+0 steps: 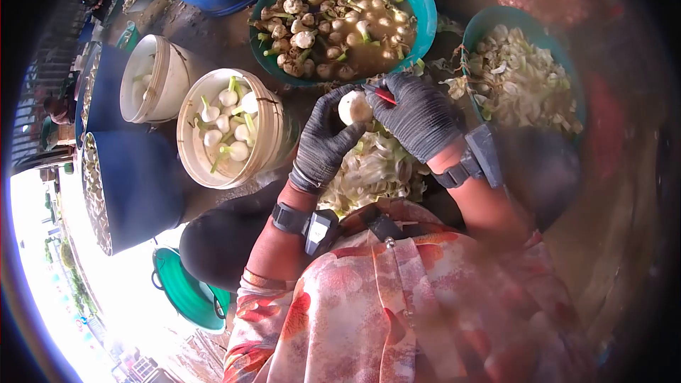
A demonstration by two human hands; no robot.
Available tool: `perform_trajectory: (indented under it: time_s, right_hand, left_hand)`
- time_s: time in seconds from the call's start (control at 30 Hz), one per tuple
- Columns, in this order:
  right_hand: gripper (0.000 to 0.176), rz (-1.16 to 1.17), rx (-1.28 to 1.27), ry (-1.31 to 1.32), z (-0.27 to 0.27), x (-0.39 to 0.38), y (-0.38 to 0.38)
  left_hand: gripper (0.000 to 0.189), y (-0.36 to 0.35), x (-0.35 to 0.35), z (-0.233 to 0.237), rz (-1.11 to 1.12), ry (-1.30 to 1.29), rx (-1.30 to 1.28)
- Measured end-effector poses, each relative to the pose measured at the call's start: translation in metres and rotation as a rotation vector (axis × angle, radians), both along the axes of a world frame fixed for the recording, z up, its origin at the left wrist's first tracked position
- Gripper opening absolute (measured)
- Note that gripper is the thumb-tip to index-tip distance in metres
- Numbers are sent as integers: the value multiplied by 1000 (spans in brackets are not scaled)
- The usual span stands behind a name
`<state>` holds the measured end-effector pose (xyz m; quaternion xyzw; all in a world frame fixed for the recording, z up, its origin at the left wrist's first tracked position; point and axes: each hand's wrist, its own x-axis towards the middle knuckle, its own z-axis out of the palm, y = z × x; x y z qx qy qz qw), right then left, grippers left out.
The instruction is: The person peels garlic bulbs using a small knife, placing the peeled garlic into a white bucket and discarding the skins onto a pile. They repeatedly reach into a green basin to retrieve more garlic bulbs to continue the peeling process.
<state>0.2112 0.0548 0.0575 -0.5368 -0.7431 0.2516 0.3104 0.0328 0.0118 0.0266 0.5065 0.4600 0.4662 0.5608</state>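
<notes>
Our left hand (319,140) clasps a white bulb (355,108), our right hand (420,119) a red-handled knife (384,94) beside it. Trimmed bulbs (239,150) lie in our bucket (279,128); many muddy bulbs (293,6) await in the basin (426,10).

The left hand (326,135), in a dark striped glove, holds a round white bulb (355,108); the right hand (417,115), gloved alike, grips a small red-handled tool (381,93) beside the bulb; pale peelings (376,170) lie heaped below both hands; ahead, a green tub (428,10) holds bulbs in brown water; to its right, another green tub (578,92) holds more peelings; to the left, a white bucket (273,124) holds white bulbs with green stems.
</notes>
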Motion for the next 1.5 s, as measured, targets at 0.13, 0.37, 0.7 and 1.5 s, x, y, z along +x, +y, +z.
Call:
perform_trajectory:
  time_s: [0.13,0.37,0.7,1.5]
  right_hand:
    - [24,7,-62,-65,-2,-3,-8]
    - [25,63,-575,462,-19,15,-4]
    - [26,36,-20,265,-1,16,-7]
    - [29,82,-294,-168,-24,-23,-9]
  left_hand:
    - [55,-15,-2,-1,6,-35,6]
    - [59,-29,-8,1,-26,-619,-153]
    - [59,-28,-14,-11,29,-989,-232]
    - [52,-24,-21,-2,-136,72,-88]
